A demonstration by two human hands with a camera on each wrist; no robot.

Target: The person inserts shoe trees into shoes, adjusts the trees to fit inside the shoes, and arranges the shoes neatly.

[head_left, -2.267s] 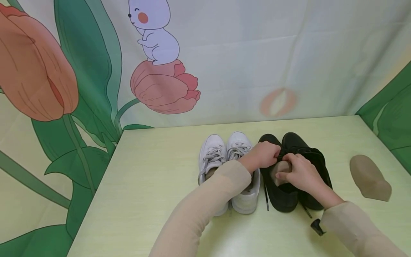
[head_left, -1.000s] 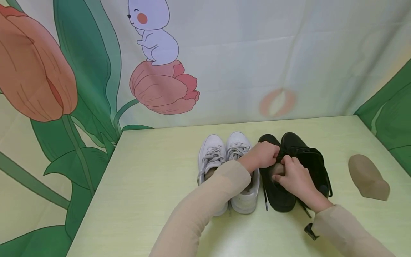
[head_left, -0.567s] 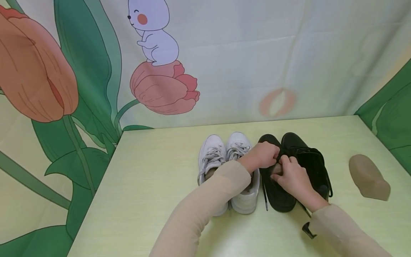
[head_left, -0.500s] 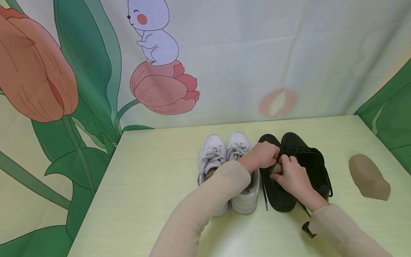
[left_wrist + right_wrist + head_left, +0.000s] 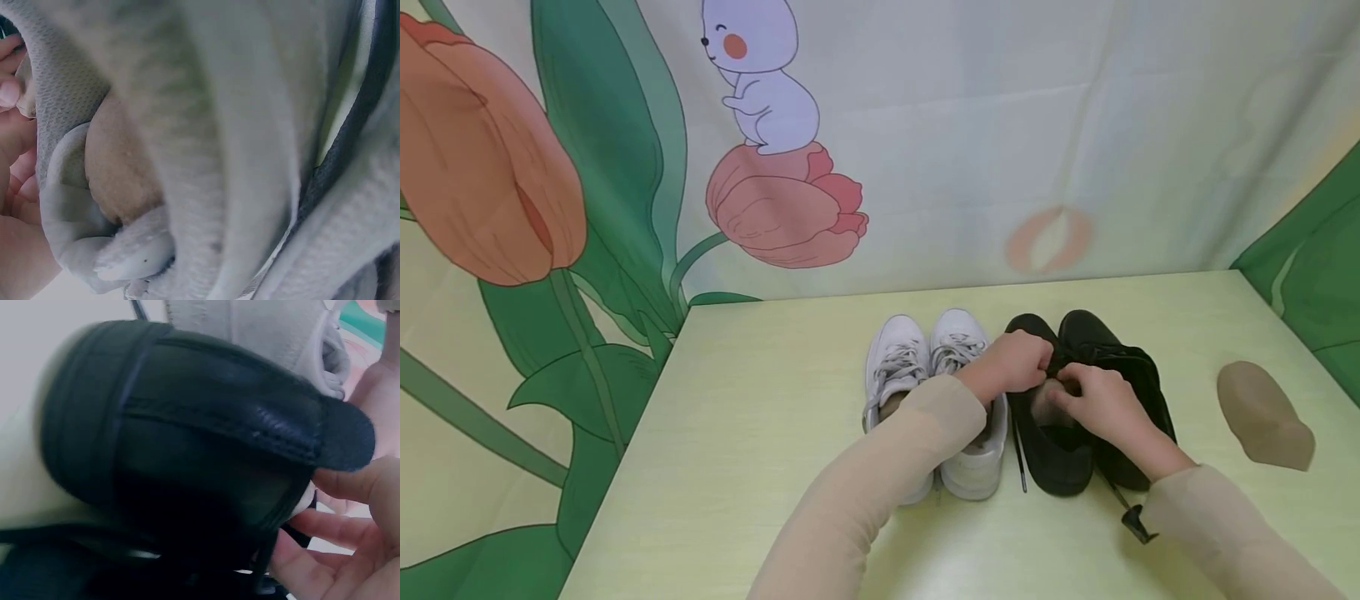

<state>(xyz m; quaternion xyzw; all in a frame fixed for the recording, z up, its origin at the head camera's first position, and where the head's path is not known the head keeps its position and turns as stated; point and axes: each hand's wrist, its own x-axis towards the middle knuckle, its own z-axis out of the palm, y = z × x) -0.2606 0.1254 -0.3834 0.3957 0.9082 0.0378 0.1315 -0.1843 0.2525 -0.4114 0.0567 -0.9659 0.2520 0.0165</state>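
My left hand [image 5: 1017, 361] grips the tongue area of the left black shoe [image 5: 1062, 471], its sleeve crossing over the white shoes. Inside that shoe's opening sits a beige foot-shaped insert [image 5: 1047, 404], partly covered by my right hand [image 5: 1103, 402]. The right thumb and fingers pinch around the insert's near part. In the right wrist view, the dark heel of the black shoe [image 5: 206, 425] fills the middle, with fingers of the right hand [image 5: 350, 537] by its opening. The second black shoe [image 5: 1078, 327] stands alongside, partly under the right hand.
A pair of white lace-up shoes [image 5: 898, 358] stands to the left; a brownish insert [image 5: 122, 169] shows inside one in the left wrist view. Another beige insert [image 5: 1262, 412] lies on the pale table [image 5: 760, 400] at the right. Behind hangs a printed cloth [image 5: 947, 150].
The insert in the black shoe sits deeper than 2.3 s ago. In the last half second my right hand has shifted slightly right, showing more of the insert. The left hand stays put.
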